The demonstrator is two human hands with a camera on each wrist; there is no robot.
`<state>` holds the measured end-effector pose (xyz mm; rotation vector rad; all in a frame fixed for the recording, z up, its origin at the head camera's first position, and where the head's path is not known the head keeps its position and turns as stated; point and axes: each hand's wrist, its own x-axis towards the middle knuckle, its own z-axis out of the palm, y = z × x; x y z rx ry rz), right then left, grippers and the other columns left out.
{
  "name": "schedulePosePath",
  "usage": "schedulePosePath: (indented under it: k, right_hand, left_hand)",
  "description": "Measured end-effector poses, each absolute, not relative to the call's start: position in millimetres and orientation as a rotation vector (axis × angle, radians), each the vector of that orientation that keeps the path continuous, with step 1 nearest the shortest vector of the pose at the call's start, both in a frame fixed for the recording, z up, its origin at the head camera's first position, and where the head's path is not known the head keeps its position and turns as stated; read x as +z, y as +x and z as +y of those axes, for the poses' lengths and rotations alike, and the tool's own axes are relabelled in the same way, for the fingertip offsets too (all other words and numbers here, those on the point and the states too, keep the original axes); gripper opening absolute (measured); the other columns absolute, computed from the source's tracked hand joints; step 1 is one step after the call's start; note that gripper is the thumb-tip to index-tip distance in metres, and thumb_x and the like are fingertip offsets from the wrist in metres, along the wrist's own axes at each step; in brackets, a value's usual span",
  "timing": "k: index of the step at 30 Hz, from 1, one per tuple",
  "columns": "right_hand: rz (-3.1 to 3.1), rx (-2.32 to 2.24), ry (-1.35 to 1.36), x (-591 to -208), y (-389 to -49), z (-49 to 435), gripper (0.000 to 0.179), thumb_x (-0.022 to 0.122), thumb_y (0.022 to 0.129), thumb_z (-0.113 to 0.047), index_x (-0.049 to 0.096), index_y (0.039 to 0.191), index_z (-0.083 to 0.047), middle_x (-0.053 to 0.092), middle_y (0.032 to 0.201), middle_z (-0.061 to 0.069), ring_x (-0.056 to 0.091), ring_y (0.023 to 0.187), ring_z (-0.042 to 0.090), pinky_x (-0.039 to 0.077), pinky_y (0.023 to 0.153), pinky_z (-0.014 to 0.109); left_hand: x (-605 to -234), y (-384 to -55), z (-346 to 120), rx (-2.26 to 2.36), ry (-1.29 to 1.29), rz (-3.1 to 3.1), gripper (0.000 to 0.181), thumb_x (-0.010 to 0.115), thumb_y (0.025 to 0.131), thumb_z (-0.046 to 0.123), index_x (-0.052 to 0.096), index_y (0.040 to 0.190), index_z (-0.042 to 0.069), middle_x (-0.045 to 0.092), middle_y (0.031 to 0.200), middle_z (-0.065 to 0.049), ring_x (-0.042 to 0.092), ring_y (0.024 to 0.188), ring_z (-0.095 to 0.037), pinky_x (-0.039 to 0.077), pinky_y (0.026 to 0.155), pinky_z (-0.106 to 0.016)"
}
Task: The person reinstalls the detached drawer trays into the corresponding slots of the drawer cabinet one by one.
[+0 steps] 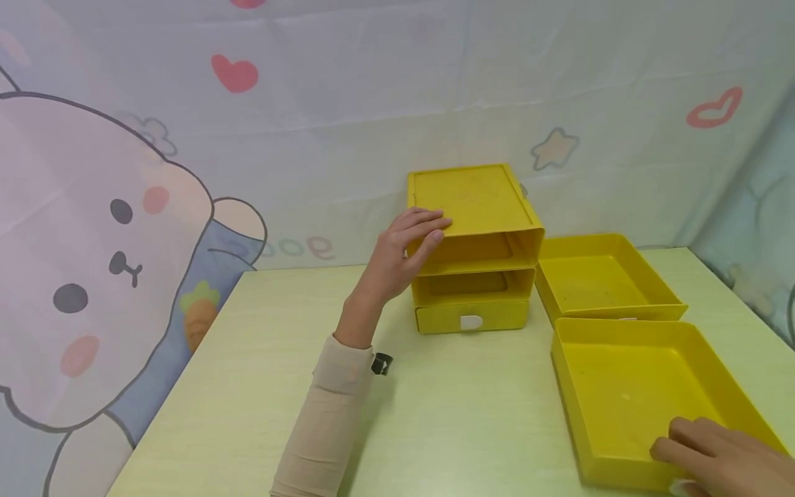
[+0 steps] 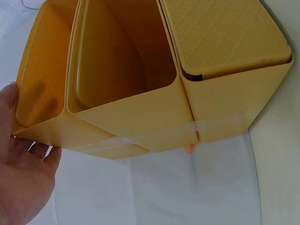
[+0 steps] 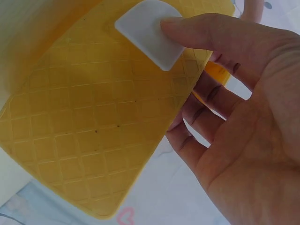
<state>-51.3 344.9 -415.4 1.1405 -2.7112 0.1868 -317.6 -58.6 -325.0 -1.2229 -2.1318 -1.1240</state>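
Observation:
A yellow drawer cabinet [image 1: 475, 200] stands toward the back of the table, with two open slots above one closed drawer [image 1: 444, 319] that has a white pull. My left hand [image 1: 404, 252] rests on the cabinet's top left front edge, fingers laid on the top. In the left wrist view the slots [image 2: 122, 51] face sideways. At the lower right, my right hand [image 1: 723, 452] grips the front wall of a removed yellow drawer [image 1: 627, 386]. Its thumb presses the white pull [image 3: 147, 35], and its other fingers hook over the rim.
Another removed yellow drawer [image 1: 602, 276] lies right of the cabinet, behind the gripped one. The pale table [image 1: 248, 386] ends at a cloth backdrop [image 1: 373, 124] printed with a cartoon animal. A small black clip [image 1: 381, 364] shows beside the left sleeve.

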Motion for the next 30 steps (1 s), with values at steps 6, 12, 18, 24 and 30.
schedulePosePath:
  k: [6, 12, 18, 24, 30]
  right_hand:
    - [-2.601, 0.183, 1.148, -413, -49, 335, 0.019, 0.055, 0.107, -0.050, 0.059, 0.105, -0.031, 0.024, 0.091, -0.023, 0.017, 0.071, -0.009, 0.020, 0.058, 0.016]
    - [-2.613, 0.154, 1.106, -409, -50, 326, 0.017, 0.057, 0.107, -0.050, 0.061, 0.107, -0.034, 0.025, 0.092, -0.025, 0.020, 0.073, -0.009, 0.021, 0.060, 0.017]
    - [-2.653, 0.154, 1.087, -405, -48, 315, 0.021, 0.053, 0.106, -0.055, 0.062, 0.107, -0.036, 0.027, 0.093, -0.026, 0.024, 0.076, -0.009, 0.023, 0.061, 0.017]
    - [-2.573, 0.204, 1.111, -401, -49, 303, 0.034, 0.031, 0.110, -0.052, 0.061, 0.106, -0.037, 0.026, 0.092, -0.026, 0.022, 0.075, -0.010, 0.020, 0.061, 0.015]
    - [-2.739, 0.246, 1.091, -399, -51, 297, 0.010, 0.070, 0.104, -0.039, 0.065, 0.112, -0.036, 0.027, 0.090, -0.026, 0.025, 0.074, -0.010, 0.023, 0.060, 0.017]
  left_hand:
    - [-328, -319, -59, -1.117, -1.228, -2.121, 0.029, 0.063, 0.109, 0.013, 0.073, 0.134, 0.004, 0.067, 0.142, -0.015, 0.053, 0.138, -0.028, 0.036, 0.125, -0.037]
    - [-325, -319, -59, -1.114, -1.218, -2.137, 0.030, 0.062, 0.109, 0.015, 0.073, 0.135, 0.005, 0.067, 0.143, -0.014, 0.052, 0.139, -0.027, 0.036, 0.125, -0.037]
    - [-328, -317, -60, -1.115, -1.209, -2.159, 0.030, 0.062, 0.109, 0.015, 0.073, 0.135, 0.005, 0.067, 0.143, -0.013, 0.052, 0.139, -0.027, 0.036, 0.125, -0.037]
    - [-327, -319, -59, -1.110, -1.234, -2.117, 0.029, 0.062, 0.109, 0.014, 0.073, 0.134, 0.004, 0.067, 0.142, -0.015, 0.053, 0.137, -0.028, 0.037, 0.124, -0.037]
    - [-324, -319, -59, -1.108, -1.233, -2.115, 0.030, 0.062, 0.109, 0.014, 0.073, 0.135, 0.004, 0.067, 0.142, -0.015, 0.053, 0.137, -0.027, 0.037, 0.124, -0.037]
